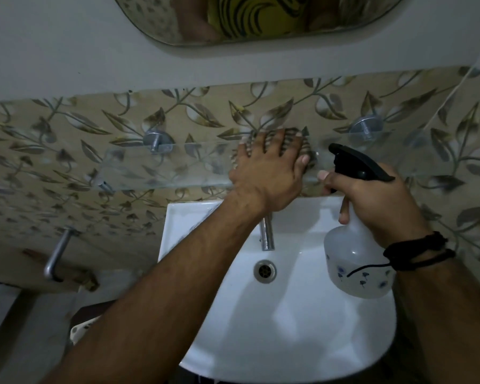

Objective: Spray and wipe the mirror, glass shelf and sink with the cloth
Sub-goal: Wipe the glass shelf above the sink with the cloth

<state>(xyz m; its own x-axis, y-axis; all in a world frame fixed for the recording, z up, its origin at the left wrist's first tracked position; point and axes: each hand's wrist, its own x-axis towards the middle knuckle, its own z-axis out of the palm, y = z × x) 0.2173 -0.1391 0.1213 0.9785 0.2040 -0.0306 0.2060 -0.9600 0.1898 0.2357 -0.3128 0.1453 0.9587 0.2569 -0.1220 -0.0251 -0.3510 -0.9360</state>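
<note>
My left hand point(269, 167) lies flat, fingers spread, pressing a striped cloth point(308, 155) onto the middle of the glass shelf point(155, 167). The cloth is mostly hidden under the hand. My right hand point(377, 200) grips the neck of a white spray bottle point(355, 261) with a black trigger head, held over the right side of the white sink point(288, 314), nozzle pointing left toward the cloth. The mirror point(161, 26) hangs on the wall above, only its lower edge in view.
A chrome tap point(267, 231) stands at the back of the basin above the drain point(265, 270). Two round metal brackets point(158, 140) hold the shelf to the leaf-patterned tiles. A metal bar point(56, 253) juts from the wall at the left.
</note>
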